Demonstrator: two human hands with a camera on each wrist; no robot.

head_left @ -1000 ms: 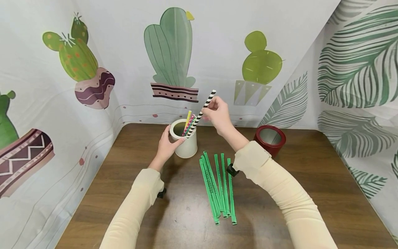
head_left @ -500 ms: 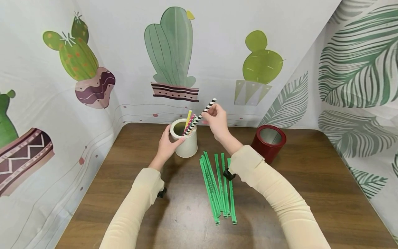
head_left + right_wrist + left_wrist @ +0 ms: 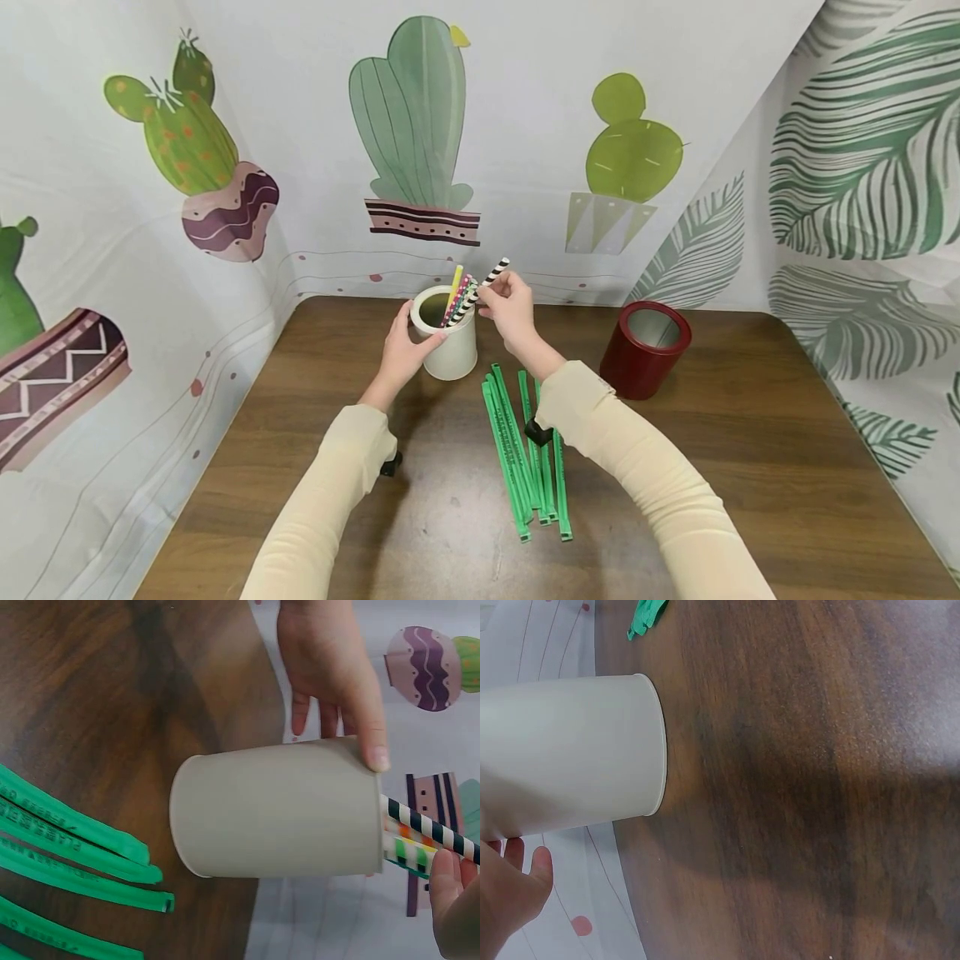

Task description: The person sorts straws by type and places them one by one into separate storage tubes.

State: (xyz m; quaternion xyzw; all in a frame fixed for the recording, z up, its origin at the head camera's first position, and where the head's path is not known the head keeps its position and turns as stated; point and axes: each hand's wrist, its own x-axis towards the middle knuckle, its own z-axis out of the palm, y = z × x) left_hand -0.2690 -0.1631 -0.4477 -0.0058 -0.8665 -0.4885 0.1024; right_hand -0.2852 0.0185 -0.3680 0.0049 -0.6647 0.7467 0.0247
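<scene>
A white canister [image 3: 452, 354] stands upright near the table's back edge. Several patterned straws [image 3: 460, 298] lean in it, among them a yellow one, a pink dotted one and a green striped one. My left hand [image 3: 405, 350] holds the canister's left side, thumb on the front of the rim. In my right hand [image 3: 512, 308], above and right of the rim, thumb and fingers pinch a black-and-white striped straw [image 3: 495, 272]. That straw slants down into the canister, its lower end hidden inside. The right wrist view shows the left thumb [image 3: 373, 742] against the rim.
Several long green printed packets [image 3: 517, 458] lie side by side in front of the canister, partly under the right wrist. An open dark red canister [image 3: 639, 362] stands to the right on the brown wooden table [image 3: 750, 467]. Behind hangs a cactus-print cloth [image 3: 525, 100].
My right hand has moved down and slightly left, taking the black-and-white straw deeper into the white canister. The left hand keeps its hold. The right sleeve has uncovered the red canister.
</scene>
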